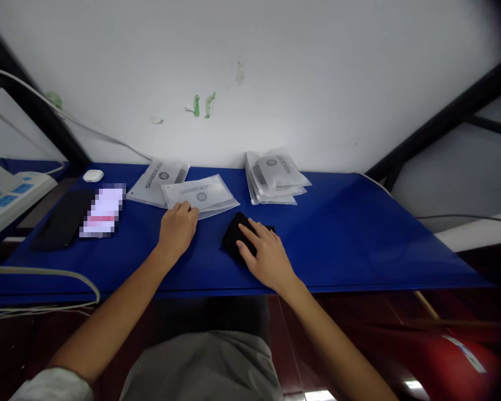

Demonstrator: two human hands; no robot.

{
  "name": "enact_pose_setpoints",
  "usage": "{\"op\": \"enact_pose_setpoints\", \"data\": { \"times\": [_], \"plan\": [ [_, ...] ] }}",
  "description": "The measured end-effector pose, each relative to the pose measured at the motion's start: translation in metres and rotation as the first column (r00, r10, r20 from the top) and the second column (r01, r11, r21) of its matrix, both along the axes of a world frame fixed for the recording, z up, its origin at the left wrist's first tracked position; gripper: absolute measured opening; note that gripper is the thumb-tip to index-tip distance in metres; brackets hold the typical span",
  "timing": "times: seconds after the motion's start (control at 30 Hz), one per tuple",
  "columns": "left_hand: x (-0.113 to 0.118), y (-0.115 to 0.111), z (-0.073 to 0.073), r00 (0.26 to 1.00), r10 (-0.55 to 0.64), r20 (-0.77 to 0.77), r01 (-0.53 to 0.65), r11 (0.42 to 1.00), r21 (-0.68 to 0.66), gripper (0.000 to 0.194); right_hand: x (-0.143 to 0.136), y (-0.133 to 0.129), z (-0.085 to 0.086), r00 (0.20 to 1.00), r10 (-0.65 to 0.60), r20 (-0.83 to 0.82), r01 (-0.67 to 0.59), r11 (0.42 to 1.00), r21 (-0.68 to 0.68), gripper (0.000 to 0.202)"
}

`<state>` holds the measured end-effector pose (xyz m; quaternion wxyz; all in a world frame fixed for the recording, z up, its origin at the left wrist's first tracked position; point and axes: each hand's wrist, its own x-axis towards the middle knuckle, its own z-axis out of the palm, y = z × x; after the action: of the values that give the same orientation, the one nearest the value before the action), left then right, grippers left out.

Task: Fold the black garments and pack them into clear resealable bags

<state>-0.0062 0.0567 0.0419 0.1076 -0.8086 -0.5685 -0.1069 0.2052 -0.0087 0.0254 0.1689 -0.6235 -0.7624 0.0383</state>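
My left hand (178,225) is closed at the near edge of a frosted plastic bag (200,192) with printed lettering, its fingertips curled out of sight. A second frosted bag (156,182) lies partly beneath that one, to the left. My right hand (269,253) rests with fingers spread and extended on a folded black item (232,236), which looks like soft fabric; its exact kind cannot be made out. Beyond the right hand, against the wall, sits a stack of similar bags (275,172) with grey contents showing through.
The blue table (350,239) ends at a white wall (317,83). On the left are a dark phone-like slab (60,223), a pixelated bright screen (104,211), a white earbud case (93,176) and a power strip (19,195). White cables (67,272) cross the left front edge.
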Motion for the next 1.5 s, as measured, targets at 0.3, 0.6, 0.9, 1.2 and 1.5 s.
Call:
{"op": "enact_pose_setpoints", "data": {
  "times": [0.3, 0.6, 0.9, 1.2, 1.5],
  "plan": [
    [-0.001, -0.001, -0.004, 0.999, -0.020, 0.037, 0.020, 1.000, 0.006, 0.031, 0.000, -0.011, 0.024, 0.994, 0.067, 0.081, -0.068, 0.998, 0.016, 0.062],
    [-0.002, 0.001, -0.008, 0.993, -0.041, 0.114, 0.040, 0.999, 0.014, 0.031, 0.017, -0.002, 0.010, 0.915, 0.401, 0.033, -0.402, 0.914, 0.049, 0.053],
    [-0.003, 0.000, -0.009, 0.993, -0.037, 0.110, 0.034, 0.999, 0.028, 0.030, -0.008, -0.006, 0.004, 0.930, 0.359, -0.078, -0.359, 0.933, 0.022, 0.070],
    [-0.003, -0.001, -0.007, 0.992, -0.020, 0.122, 0.022, 1.000, -0.020, 0.030, 0.016, -0.010, 0.020, 0.905, 0.421, -0.053, -0.424, 0.898, -0.117, 0.086],
    [-0.003, -0.001, -0.009, 0.988, -0.022, 0.155, 0.026, 0.999, -0.021, 0.028, -0.001, -0.013, 0.013, 0.872, 0.489, 0.012, -0.486, 0.870, -0.084, 0.084]
  ]
}}
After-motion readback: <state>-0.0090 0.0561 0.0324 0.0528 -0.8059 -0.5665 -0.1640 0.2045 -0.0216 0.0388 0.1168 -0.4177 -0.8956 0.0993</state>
